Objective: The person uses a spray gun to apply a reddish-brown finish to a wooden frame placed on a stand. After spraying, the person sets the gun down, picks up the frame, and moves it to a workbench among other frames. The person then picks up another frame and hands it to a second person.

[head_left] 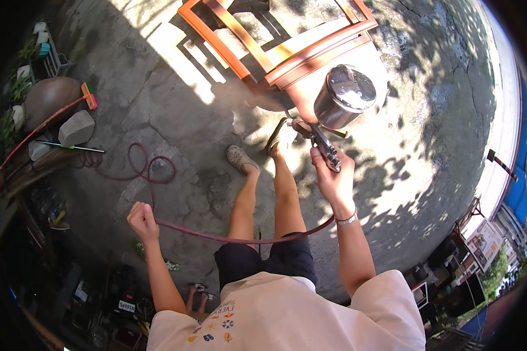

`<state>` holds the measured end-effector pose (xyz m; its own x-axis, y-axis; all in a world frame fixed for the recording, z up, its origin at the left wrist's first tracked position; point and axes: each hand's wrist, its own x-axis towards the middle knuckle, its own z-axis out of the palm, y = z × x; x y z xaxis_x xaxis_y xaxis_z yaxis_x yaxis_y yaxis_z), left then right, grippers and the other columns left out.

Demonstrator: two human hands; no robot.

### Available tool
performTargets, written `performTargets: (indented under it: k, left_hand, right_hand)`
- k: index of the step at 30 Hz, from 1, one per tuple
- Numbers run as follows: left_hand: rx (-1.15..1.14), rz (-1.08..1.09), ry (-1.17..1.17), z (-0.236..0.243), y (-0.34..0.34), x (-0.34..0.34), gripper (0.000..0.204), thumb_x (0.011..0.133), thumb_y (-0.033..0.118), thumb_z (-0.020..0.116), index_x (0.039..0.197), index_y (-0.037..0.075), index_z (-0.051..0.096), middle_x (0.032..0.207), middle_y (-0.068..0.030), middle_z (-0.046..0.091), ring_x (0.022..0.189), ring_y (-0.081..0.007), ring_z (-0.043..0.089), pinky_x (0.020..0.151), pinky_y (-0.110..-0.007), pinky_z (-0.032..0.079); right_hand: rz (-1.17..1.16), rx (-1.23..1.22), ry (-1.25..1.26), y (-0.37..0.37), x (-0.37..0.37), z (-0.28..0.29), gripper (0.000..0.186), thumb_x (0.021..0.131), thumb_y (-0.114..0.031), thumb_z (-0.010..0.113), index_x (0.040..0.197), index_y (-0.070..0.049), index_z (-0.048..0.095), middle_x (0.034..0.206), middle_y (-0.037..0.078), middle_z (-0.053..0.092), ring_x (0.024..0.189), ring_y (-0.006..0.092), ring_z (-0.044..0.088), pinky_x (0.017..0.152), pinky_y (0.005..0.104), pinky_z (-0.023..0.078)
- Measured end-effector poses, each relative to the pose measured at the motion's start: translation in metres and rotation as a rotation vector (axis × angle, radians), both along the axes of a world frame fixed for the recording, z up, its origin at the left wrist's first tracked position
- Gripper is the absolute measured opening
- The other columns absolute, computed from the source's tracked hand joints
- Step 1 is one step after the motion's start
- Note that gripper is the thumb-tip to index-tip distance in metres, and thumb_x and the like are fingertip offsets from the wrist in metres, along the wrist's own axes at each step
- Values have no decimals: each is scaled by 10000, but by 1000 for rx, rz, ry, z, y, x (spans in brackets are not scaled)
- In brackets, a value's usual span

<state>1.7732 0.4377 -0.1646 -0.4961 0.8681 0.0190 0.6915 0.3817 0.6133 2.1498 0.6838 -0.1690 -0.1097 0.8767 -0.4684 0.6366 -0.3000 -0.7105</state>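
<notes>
A spray gun point(325, 150) with a round steel cup point(344, 96) on top is gripped in my right hand point(332, 173), raised right of centre. A dark red hose point(240, 239) sags between both hands. My left hand point(143, 219) is closed on that hose at the lower left, and the rest of it loops loosely over the concrete. Beyond the gun stands an orange wooden piece of furniture with an open frame point(228, 44); the cup hides part of its lighter lower section.
Cracked concrete ground point(117, 117) is dappled with sunlight. At left are a brown rounded pot point(50, 102), a grey block point(76, 127), an orange-headed squeegee point(89, 96) and other poles. Dark clutter point(117, 310) fills the lower left. At right are a curb point(498, 140), a blue sheet point(522, 169) and a signboard point(483, 244).
</notes>
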Motion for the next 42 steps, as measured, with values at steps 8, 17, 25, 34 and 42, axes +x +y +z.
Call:
performTargets:
  k: [8, 17, 25, 34, 42]
  left_hand:
    - [-2, -51, -58, -8, 74, 58, 463, 939, 205, 571, 583, 19, 342, 536, -95, 306, 494, -248, 320, 490, -389, 225]
    - [-9, -112, -174, -32, 147, 123, 465, 924, 233, 607, 594, 28, 352, 544, -99, 312, 494, -261, 336, 483, -391, 233]
    - [5, -116, -195, -40, 153, 119, 471, 970, 212, 545, 612, 11, 312, 559, -97, 271, 504, -228, 300, 500, -384, 200]
    - [6, -69, -115, -32, 91, 49, 482, 961, 223, 565, 581, 19, 350, 531, -92, 305, 482, -245, 315, 488, -388, 218]
    - [1, -19, -49, -13, 33, -10, 504, 975, 235, 536, 575, 9, 331, 526, -96, 291, 484, -245, 303, 496, -389, 206]
  right_hand:
    - [-143, 279, -151, 188, 104, -73, 448, 990, -431, 587, 1129, -15, 676, 804, 67, 682, 720, 120, 634, 715, 321, 484]
    - [-342, 476, -240, 358, 153, -53, 435, 946, -442, 649, 879, -17, 716, 647, 44, 654, 399, 73, 476, 390, 275, 362]
    - [-294, 404, -369, 355, 160, -26, 432, 934, -467, 652, 981, -43, 719, 657, 30, 638, 431, 65, 486, 399, 258, 360]
    - [-17, 261, -141, 190, 62, -22, 312, 951, -281, 682, 1002, 25, 713, 678, 39, 655, 615, 107, 604, 608, 265, 479]
    - [129, 72, -12, 68, -27, 7, 214, 922, -191, 704, 890, 14, 654, 626, 122, 570, 542, 181, 481, 537, 322, 397]
